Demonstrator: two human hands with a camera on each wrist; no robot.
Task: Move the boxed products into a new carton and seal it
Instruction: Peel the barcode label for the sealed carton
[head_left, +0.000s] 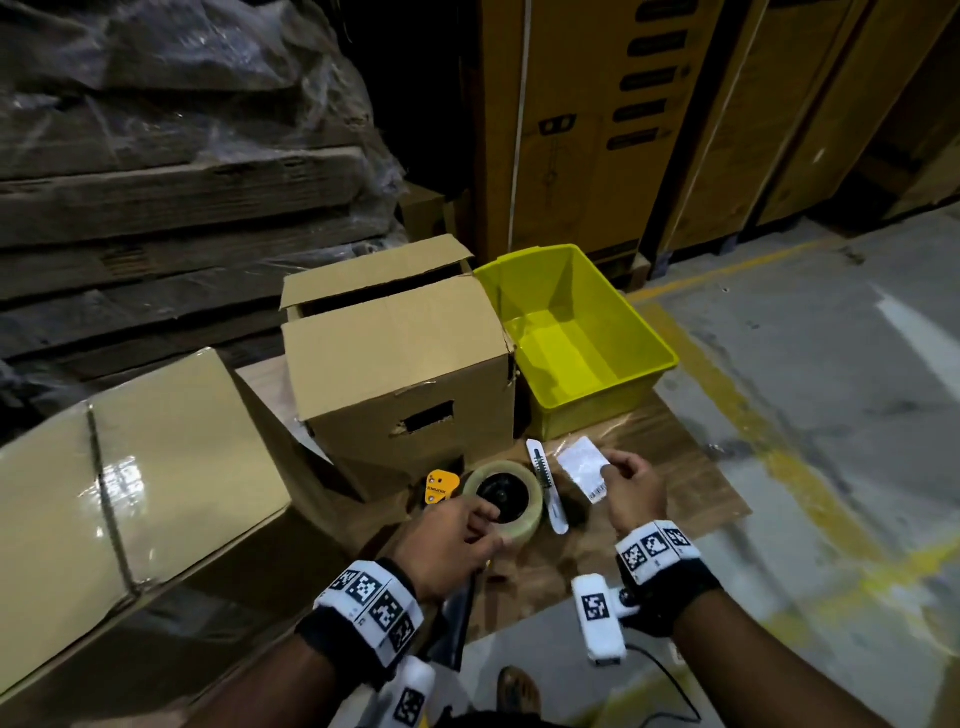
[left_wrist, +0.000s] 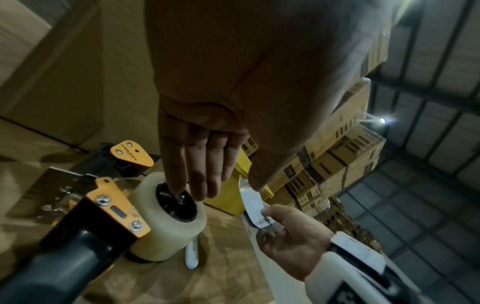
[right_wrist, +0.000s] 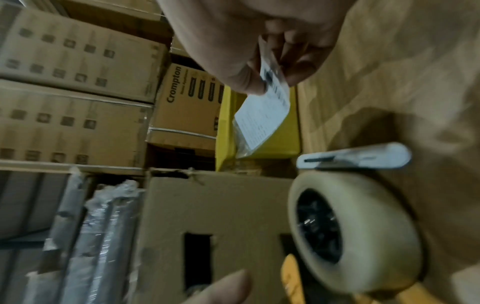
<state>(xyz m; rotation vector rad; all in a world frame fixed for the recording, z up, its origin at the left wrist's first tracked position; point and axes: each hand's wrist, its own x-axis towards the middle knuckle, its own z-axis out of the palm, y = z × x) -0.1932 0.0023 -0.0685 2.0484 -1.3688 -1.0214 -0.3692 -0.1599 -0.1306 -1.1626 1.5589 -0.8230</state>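
Note:
A brown carton stands on the floor sheet, its top flaps folded over with a gap at the back. In front of it lies an orange tape dispenser with a clear tape roll. My left hand reaches onto the roll, and in the left wrist view its straight fingertips touch the black hub. My right hand pinches a white barcode label in a clear sleeve between thumb and fingers, just right of the roll. The carton's contents are hidden.
A white box cutter lies between the roll and the label. An empty yellow bin sits right of the carton. A large taped carton lies at the left. Wrapped pallets and tall cartons stand behind.

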